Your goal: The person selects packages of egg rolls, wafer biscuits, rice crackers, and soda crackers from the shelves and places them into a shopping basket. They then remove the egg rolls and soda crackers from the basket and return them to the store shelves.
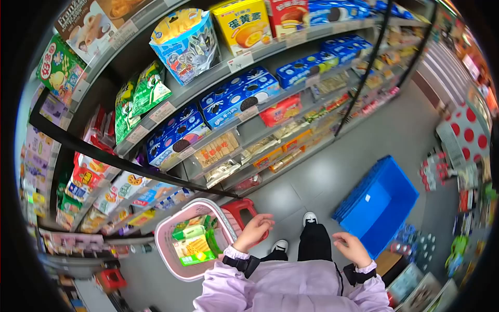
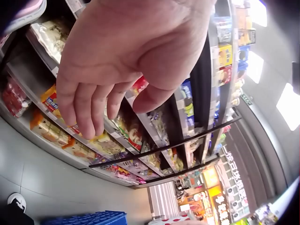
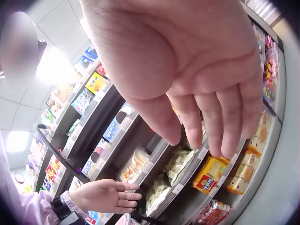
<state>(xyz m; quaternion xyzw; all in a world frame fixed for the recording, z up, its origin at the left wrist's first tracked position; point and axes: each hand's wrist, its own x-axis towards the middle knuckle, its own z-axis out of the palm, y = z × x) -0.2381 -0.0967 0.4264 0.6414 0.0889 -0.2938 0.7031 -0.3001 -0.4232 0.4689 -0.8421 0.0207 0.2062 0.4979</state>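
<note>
My left hand (image 1: 254, 232) hovers just right of a pink shopping basket (image 1: 162, 244), its fingers loosely bent with nothing in them. Green snack packs (image 1: 195, 248) lie inside the basket. On the other side of my body, my right hand (image 1: 352, 249) hangs near a large blue crate (image 1: 343, 213) on the floor. The left wrist view shows the left palm (image 2: 136, 51) and slack fingers in front of the shelves. In the right wrist view the right palm (image 3: 201, 61) is bare too, with the left hand (image 3: 105, 196) lower left, palm showing.
Long shelves of packaged snacks run ahead, with blue cookie boxes (image 1: 239, 96) and a yellow box (image 1: 241, 25) on them. A black rail (image 1: 119, 161) crosses in front. Beside the basket is a red stool (image 1: 241, 210). A red-dotted white box (image 1: 465, 132) stands right.
</note>
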